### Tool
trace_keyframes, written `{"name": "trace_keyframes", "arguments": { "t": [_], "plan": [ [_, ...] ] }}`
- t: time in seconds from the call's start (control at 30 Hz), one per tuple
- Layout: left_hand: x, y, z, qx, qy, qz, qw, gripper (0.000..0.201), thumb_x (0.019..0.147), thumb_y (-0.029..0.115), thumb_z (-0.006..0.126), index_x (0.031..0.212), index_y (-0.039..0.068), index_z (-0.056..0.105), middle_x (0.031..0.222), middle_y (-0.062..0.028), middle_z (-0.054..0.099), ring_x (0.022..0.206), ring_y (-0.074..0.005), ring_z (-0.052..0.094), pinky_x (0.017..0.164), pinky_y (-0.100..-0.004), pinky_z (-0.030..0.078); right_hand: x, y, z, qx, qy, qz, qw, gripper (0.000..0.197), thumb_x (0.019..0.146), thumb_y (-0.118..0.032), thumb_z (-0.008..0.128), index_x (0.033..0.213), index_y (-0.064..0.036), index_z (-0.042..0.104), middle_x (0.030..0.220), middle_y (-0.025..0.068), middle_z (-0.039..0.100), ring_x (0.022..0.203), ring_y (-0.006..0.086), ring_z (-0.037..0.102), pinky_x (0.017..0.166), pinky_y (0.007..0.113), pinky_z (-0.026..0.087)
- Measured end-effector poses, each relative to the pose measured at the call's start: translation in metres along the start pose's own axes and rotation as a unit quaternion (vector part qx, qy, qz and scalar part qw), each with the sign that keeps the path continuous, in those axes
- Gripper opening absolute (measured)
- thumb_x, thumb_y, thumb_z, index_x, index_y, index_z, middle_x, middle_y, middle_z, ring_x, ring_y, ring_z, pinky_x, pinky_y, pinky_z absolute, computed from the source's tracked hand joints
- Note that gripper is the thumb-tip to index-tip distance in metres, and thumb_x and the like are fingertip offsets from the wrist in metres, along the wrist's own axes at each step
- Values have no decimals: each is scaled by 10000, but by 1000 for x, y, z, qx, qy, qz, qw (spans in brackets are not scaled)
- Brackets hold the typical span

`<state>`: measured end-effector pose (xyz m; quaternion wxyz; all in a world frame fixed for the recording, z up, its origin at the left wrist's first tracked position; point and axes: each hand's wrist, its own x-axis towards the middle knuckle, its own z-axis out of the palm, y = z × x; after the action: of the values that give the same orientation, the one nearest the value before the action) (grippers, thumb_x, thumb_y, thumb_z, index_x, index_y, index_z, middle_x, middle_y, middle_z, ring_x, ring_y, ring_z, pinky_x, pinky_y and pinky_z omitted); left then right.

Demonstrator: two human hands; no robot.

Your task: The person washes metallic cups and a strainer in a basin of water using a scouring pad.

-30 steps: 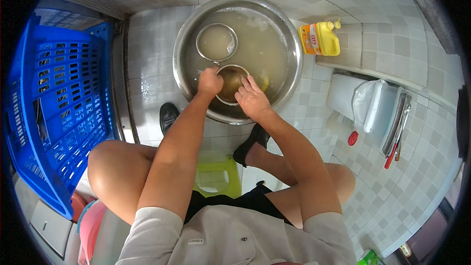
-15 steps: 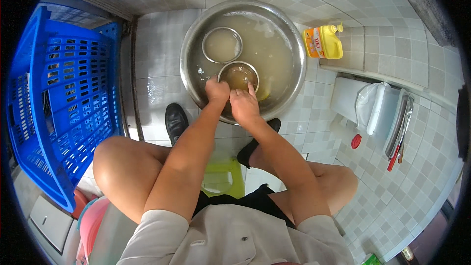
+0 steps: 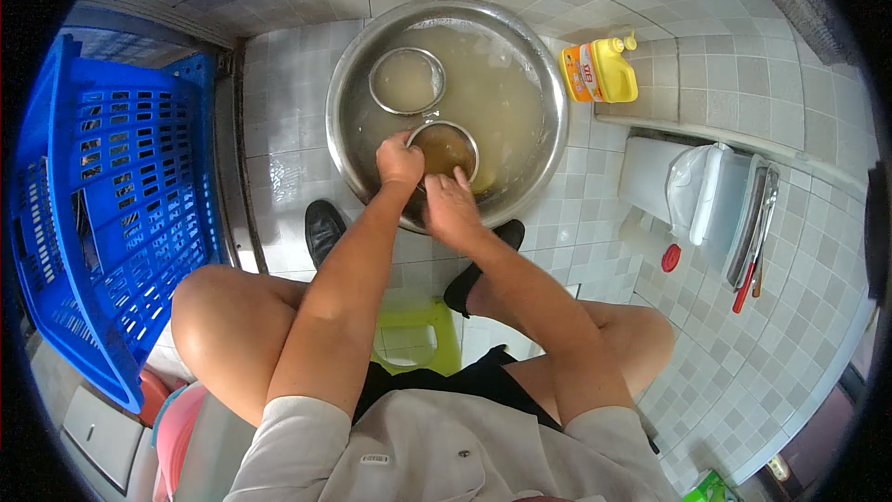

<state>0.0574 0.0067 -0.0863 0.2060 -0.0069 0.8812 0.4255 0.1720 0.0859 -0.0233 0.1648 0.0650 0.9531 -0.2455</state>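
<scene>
A round metal bowl [image 3: 444, 151] with brownish water in it sits tilted in a wide steel basin [image 3: 556, 130] of cloudy water. My left hand [image 3: 400, 163] is closed on the bowl's left rim. At its near rim, my right hand [image 3: 452, 209] has its fingers bent over the edge, the fingertips reaching just inside. Its thumb and palm side are hidden. Beyond the left hand, a second metal bowl [image 3: 407, 81] rests in the basin, full of cloudy water. Something yellowish shows under the water beside the near bowl; its kind cannot be made out.
A yellow pump jug [image 3: 609, 72] stands right of the basin. Farther right are plastic containers [image 3: 720, 200] and red-handled utensils [image 3: 743, 288]. Blue crates [image 3: 139, 195] stack at the left. A green stool [image 3: 437, 330] is beneath me; tiled wall rises behind the basin.
My right hand has drawn back a little toward me along the near rim. My left hand has shifted slightly up the bowl's left side. The whole view has slid a little left.
</scene>
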Motion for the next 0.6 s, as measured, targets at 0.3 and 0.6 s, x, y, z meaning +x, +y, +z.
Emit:
{"name": "trace_keyframes", "arguments": {
  "t": [0.3, 0.6],
  "plan": [
    [4, 1, 1, 59, -29, -10, 998, 369, 775, 111, 635, 1124, 17, 712, 1040, -245, 710, 997, -399, 688, 917, -441, 535, -1, 54, -21, -266, 24, -181, 947, 167, 867, -130, 548, 926, -36, 672, 936, 133, 659, 1123, 340, 619, 1209, 530, 239],
    [-18, -10, 12, 39, 12, -134, 990, 350, 805, 139, 617, 1085, -67, 663, 972, -305, 693, 952, -477, 673, 873, -484, 537, 20, 17, 26, -93, -4, 12, 996, 229, 868, -94, 522, 1008, 16, 666, 1065, 169, 655, 1154, 315, 616, 1210, 514, 223]
  ]
}}
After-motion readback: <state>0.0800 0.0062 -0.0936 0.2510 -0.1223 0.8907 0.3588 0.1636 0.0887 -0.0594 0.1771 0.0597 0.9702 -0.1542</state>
